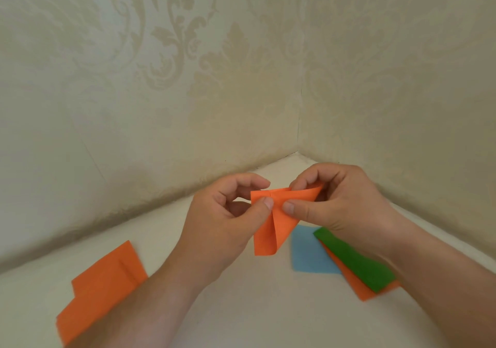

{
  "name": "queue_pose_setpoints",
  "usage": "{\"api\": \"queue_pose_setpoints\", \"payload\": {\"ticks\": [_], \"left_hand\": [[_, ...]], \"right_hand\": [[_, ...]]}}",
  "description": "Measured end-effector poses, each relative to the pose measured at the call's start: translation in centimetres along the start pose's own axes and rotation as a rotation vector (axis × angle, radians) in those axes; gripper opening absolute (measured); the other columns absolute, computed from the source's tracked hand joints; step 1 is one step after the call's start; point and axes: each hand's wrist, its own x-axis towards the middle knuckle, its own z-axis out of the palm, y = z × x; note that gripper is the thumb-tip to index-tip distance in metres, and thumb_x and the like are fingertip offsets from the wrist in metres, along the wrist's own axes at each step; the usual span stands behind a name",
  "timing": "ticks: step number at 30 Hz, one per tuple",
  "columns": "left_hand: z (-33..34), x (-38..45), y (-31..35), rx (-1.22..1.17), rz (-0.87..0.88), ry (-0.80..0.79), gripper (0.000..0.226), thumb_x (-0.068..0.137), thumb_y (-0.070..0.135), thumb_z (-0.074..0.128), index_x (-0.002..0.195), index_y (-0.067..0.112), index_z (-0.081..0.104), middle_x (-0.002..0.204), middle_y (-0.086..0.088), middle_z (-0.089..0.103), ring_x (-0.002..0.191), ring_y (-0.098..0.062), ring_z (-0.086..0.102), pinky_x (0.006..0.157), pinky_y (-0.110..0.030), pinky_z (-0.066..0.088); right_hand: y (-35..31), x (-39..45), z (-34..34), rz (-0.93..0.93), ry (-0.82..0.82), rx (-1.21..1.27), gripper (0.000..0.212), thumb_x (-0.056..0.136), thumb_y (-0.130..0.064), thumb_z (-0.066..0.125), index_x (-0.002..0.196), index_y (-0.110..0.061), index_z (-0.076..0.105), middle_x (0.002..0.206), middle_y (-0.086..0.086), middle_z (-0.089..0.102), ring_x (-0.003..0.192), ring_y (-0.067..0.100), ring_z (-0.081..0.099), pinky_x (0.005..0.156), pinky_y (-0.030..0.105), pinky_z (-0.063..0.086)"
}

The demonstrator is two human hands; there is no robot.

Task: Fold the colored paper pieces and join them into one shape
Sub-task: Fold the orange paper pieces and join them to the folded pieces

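My left hand (228, 213) and right hand (335, 200) both have a pinching grip on the small folded orange paper piece (273, 221), held above the white desk (255, 294) at centre. I judge a fold is mid-crease; next the curled top flap needs pressing flat. At 4 o'clock lie blue (308, 253), green (354, 261) and orange sheets, partly hidden by my wrist; another orange sheet (99, 291) sits at 8 o'clock.
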Motion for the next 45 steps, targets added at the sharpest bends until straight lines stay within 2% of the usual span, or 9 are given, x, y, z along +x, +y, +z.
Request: {"api": "queue_pose_setpoints", "payload": {"ticks": [4,9,12,18,27,32,38,40,45], "left_hand": [[0.0,0.0,0.0,0.016,0.003,0.009,0.021,0.075,0.024,0.076,0.091,0.038,0.077,0.088,-0.004,0.074,0.064,-0.016,0.061,0.065,-0.032,0.049],[0.1,-0.1,0.0,0.028,0.017,0.004,0.018,0.076,0.024,0.076,0.09,0.035,0.078,0.085,-0.004,0.072,0.059,-0.012,0.056,0.06,-0.027,0.046],[0.1,-0.1,-0.1,0.012,0.016,0.001,0.018,0.076,0.023,0.076,0.089,0.035,0.078,0.083,0.002,0.074,0.059,-0.014,0.056,0.06,-0.027,0.046],[0.2,-0.2,-0.1,0.027,0.038,0.013,0.02,0.076,0.022,0.076,0.088,0.038,0.078,0.083,0.004,0.076,0.051,-0.009,0.049,0.056,-0.022,0.045],[0.5,-0.3,-0.2,0.026,0.018,0.043,0.015,0.076,0.024,0.077,0.087,0.034,0.078,0.085,0.001,0.079,0.068,-0.021,0.066,0.066,-0.032,0.054],[0.4,-0.2,-0.2,0.024,0.028,0.05,0.027,0.086,0.004,0.081,0.08,0.03,0.078,0.08,-0.001,0.078,0.07,-0.014,0.067,0.067,-0.028,0.054],[0.3,0.1,0.0,0.034,0.036,0.079,0.025,0.084,0.0,0.079,0.077,0.024,0.078,0.067,0.002,0.072,0.058,-0.008,0.054,0.059,-0.022,0.046],[0.2,0.2,0.0,0.036,0.04,0.094,0.024,0.083,-0.001,0.079,0.077,0.023,0.078,0.064,0.006,0.068,0.055,-0.007,0.05,0.056,-0.02,0.043],[-0.1,0.5,-0.3,0.033,0.029,0.138,0.022,0.083,0.001,0.08,0.077,0.021,0.077,0.067,-0.002,0.067,0.062,-0.015,0.049,0.059,-0.024,0.042]], "right_hand": [[0.0,0.0,0.1,-0.004,-0.006,0.025,0.027,0.06,-0.019,0.09,0.081,-0.019,0.071,0.074,0.008,0.063,0.068,0.02,0.057,0.066,0.034,0.048],[-0.1,0.0,0.0,0.011,-0.012,0.029,0.033,0.07,-0.006,0.089,0.091,-0.021,0.068,0.077,0.002,0.071,0.067,0.014,0.065,0.061,0.022,0.05],[-0.1,-0.1,0.1,0.018,-0.006,0.048,0.033,0.064,-0.016,0.089,0.089,-0.024,0.07,0.079,0.002,0.071,0.069,0.013,0.065,0.062,0.023,0.051],[0.1,0.0,0.1,0.01,0.002,0.061,0.029,0.065,-0.016,0.087,0.089,-0.018,0.07,0.074,-0.001,0.066,0.066,0.012,0.059,0.062,0.024,0.05],[0.6,0.1,0.4,0.017,0.03,0.097,0.022,0.074,-0.007,0.088,0.083,-0.02,0.073,0.074,0.008,0.062,0.071,0.018,0.058,0.067,0.029,0.052],[0.6,0.1,0.6,0.013,0.041,0.12,0.026,0.077,-0.001,0.085,0.089,-0.02,0.071,0.078,0.008,0.065,0.073,0.019,0.061,0.071,0.032,0.054],[0.3,0.2,0.5,0.038,0.082,0.204,0.029,0.086,0.0,0.075,0.105,-0.02,0.067,0.086,0.008,0.072,0.078,0.021,0.069,0.081,0.039,0.058],[0.0,0.4,0.2,0.045,0.101,0.232,0.027,0.084,-0.003,0.076,0.104,-0.018,0.067,0.085,0.006,0.072,0.079,0.02,0.069,0.083,0.04,0.057],[-0.6,0.5,-0.5,0.045,0.123,0.249,0.033,0.067,-0.017,0.08,0.098,-0.02,0.068,0.084,0.003,0.075,0.08,0.018,0.069,0.078,0.034,0.052]]}}
